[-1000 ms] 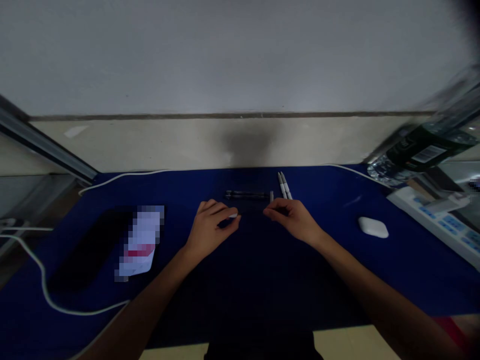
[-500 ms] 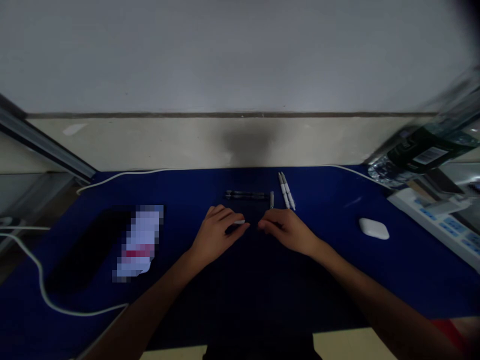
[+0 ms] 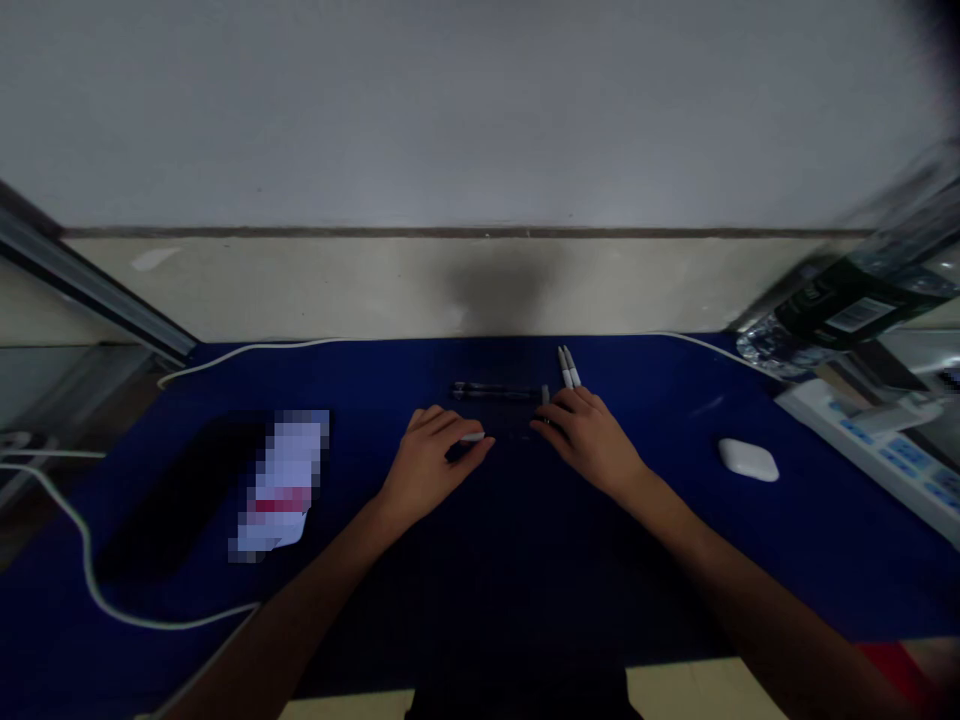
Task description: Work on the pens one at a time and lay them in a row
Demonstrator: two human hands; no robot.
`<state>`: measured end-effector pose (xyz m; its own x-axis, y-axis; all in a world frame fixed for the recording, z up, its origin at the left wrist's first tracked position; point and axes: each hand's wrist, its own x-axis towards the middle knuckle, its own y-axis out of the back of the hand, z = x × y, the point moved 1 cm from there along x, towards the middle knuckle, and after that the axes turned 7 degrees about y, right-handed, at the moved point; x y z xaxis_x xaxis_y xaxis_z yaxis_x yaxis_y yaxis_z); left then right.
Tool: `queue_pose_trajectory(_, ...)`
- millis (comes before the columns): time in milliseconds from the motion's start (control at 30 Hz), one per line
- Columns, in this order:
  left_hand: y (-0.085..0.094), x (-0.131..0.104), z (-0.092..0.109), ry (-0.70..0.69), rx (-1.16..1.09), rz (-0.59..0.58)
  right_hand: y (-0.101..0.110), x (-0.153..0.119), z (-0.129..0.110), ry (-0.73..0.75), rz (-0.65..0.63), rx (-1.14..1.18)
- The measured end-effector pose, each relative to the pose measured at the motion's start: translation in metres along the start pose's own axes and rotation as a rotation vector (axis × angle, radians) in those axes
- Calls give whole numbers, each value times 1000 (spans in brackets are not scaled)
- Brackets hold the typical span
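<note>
My left hand [image 3: 429,462] is closed above the dark blue desk. A small white tip [image 3: 472,437] of something slim sticks out between its thumb and forefinger; the rest is hidden by the fingers. My right hand [image 3: 596,440] is open, fingers slightly apart, and covers the near ends of two white pens [image 3: 570,372] with grey tips. Close to its fingertips stands a short grey piece [image 3: 545,394], at the right end of the dark pens [image 3: 495,391] lying crosswise. Whether the fingers touch that piece I cannot tell.
At left lie a phone-like thing with a blurred screen [image 3: 289,470] and a white cable [image 3: 88,560]. A white earbud case [image 3: 748,459], a power strip [image 3: 877,440] and a plastic bottle [image 3: 832,305] are at right. The wall [image 3: 337,285] closes the desk's back.
My right hand has moved up and to the right, its fingers spreading, and now hides the lower part of the white pens. The left hand has barely shifted, still holding the white-tipped thing.
</note>
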<state>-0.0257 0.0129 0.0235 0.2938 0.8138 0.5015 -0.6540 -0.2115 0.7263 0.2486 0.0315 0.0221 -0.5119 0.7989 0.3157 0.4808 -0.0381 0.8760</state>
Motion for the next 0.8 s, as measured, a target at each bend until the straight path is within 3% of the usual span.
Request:
queue_pose_trajectory(167, -1, 1, -4, 4, -4, 34, -1, -2, -2, -36, 69, -18)
queue_pose_trajectory(333, 1, 2, -7, 19, -9, 60, 13, -1, -6, -101, 240, 9)
queue_pose_trajectory(467, 2, 3, -8, 10, -6, 73, 26, 3, -16, -248, 417, 303)
queue_pose_trajectory(600, 3, 3, -8, 18, -4, 87, 27, 7, -24, -422, 386, 701)
queue_pose_trajectory(800, 3, 3, -9, 72, 15, 90, 22, 8, -25, -471, 328, 851)
